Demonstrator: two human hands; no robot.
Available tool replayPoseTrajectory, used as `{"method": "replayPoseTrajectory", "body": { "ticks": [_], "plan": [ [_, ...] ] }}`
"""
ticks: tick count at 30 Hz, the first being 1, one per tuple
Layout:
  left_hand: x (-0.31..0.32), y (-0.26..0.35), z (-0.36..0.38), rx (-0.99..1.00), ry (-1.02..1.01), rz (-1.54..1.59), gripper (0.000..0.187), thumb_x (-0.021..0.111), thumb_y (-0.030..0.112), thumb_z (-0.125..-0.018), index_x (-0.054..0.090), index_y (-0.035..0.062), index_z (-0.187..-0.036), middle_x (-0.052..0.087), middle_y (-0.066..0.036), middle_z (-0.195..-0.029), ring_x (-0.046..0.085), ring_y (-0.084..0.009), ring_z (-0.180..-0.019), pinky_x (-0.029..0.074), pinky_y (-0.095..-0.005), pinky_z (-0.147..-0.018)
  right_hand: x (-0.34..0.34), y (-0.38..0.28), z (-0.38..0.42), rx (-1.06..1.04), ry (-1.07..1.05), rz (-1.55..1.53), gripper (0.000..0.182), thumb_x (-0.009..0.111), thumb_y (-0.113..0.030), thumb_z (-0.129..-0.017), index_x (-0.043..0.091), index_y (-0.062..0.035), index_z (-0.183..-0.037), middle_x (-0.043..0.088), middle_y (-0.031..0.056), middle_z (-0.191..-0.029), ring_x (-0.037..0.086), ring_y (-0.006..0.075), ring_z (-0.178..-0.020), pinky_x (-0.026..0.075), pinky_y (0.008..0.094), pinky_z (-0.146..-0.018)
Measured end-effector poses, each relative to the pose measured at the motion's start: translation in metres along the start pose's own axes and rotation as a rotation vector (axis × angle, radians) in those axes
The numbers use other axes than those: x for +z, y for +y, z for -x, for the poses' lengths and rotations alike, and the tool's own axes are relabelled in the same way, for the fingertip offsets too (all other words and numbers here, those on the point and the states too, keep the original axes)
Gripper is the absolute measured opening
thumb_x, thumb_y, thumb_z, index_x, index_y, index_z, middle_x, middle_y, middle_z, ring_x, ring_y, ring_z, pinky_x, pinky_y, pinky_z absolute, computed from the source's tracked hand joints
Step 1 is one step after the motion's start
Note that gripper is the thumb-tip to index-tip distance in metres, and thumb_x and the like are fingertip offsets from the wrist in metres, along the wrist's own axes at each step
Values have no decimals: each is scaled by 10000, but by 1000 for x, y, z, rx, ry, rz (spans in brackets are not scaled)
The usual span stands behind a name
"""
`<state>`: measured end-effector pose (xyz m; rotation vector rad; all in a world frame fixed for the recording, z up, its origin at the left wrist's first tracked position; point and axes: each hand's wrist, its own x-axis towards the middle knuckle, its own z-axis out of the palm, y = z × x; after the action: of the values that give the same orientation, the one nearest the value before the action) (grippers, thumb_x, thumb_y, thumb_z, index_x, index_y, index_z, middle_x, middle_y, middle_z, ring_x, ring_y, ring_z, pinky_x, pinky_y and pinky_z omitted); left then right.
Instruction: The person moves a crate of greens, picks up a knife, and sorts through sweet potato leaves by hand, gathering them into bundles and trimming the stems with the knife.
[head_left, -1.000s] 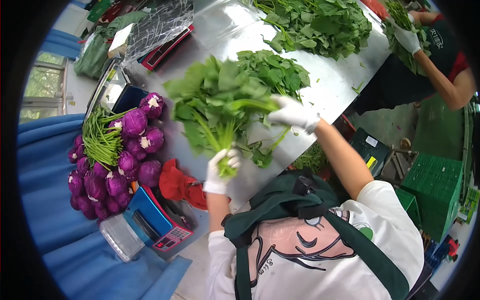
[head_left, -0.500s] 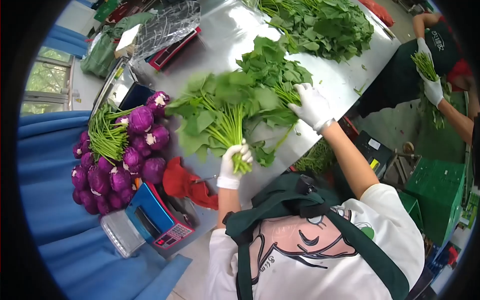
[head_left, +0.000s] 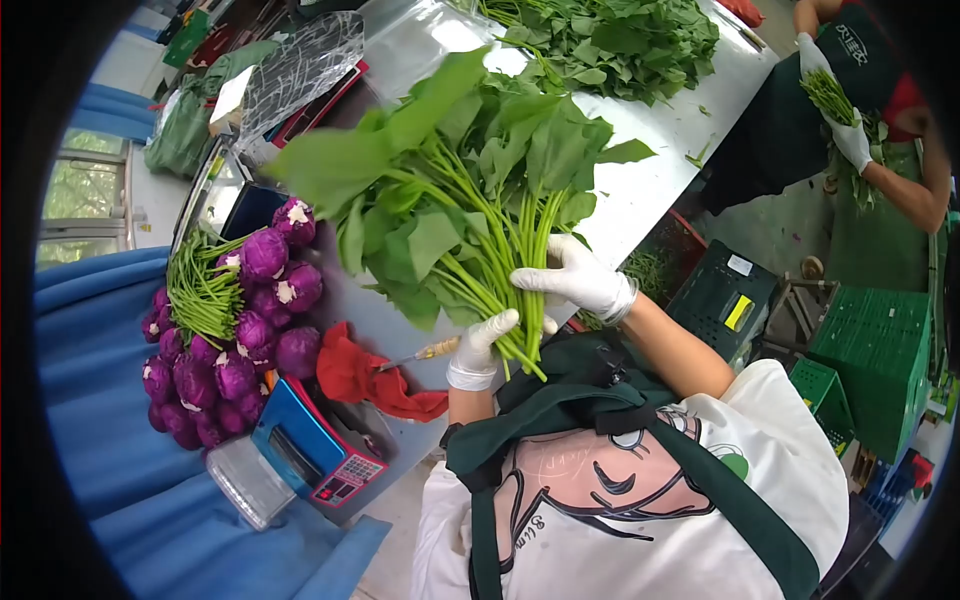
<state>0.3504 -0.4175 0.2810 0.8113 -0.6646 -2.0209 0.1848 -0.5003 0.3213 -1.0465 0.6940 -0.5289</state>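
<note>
A large bunch of leafy greens (head_left: 500,210) with long green stems is held up in front of my chest over the metal table. My left hand (head_left: 480,352), in a white glove, is closed round the lower stems, its fingers partly hidden behind them. Higher on the same stems, my gloved right hand (head_left: 585,280) grips from the right side with the thumb across the front. Cut stem ends stick out below both hands. Just left of my left hand lies a wooden-handled tool (head_left: 437,348) with a thin metal shaft, touching a red cloth (head_left: 350,375).
A pile of greens (head_left: 640,45) covers the table's far end. Purple cabbages (head_left: 215,375) and thin green stalks (head_left: 205,290) lie at left, beside a blue-and-red scale (head_left: 310,440). A co-worker (head_left: 840,110) holds greens at right, near stacked green crates (head_left: 870,360).
My right hand has left the greens on the table and moved onto the stems in my left hand. The bunch has grown fuller and is closer to me.
</note>
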Motion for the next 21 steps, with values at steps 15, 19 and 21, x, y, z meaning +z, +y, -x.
{"method": "replayPoseTrajectory", "body": {
  "ticks": [15, 19, 21],
  "plan": [
    [0, -19, 4, -62, 99, 163, 532, 524, 140, -777, 364, -61, -1242, 535, -237, -1113, 573, -321, -966, 477, -396, -823, -15, 11, 14, 133, -110, 107, 426, 597, -307, -829, 509, 5, -1106, 584, 78, -988, 518, 141, -918, 408, 289, -841],
    [12, -18, 8, -39, 206, 36, 466, 543, 117, -791, 415, -56, -1205, 563, -211, -1064, 582, -289, -943, 474, -375, -823, -14, 5, 21, 40, -129, 162, 463, 590, -327, -834, 491, 1, -1145, 583, 87, -1012, 521, 154, -917, 410, 286, -842],
    [16, -19, 11, -5, 252, 4, 435, 542, 101, -801, 429, -52, -1192, 570, -195, -1048, 590, -283, -929, 479, -369, -814, -11, 2, 24, 9, -105, 220, 479, 592, -334, -832, 484, 1, -1157, 583, 88, -1023, 523, 157, -916, 412, 286, -841]
  ]
}}
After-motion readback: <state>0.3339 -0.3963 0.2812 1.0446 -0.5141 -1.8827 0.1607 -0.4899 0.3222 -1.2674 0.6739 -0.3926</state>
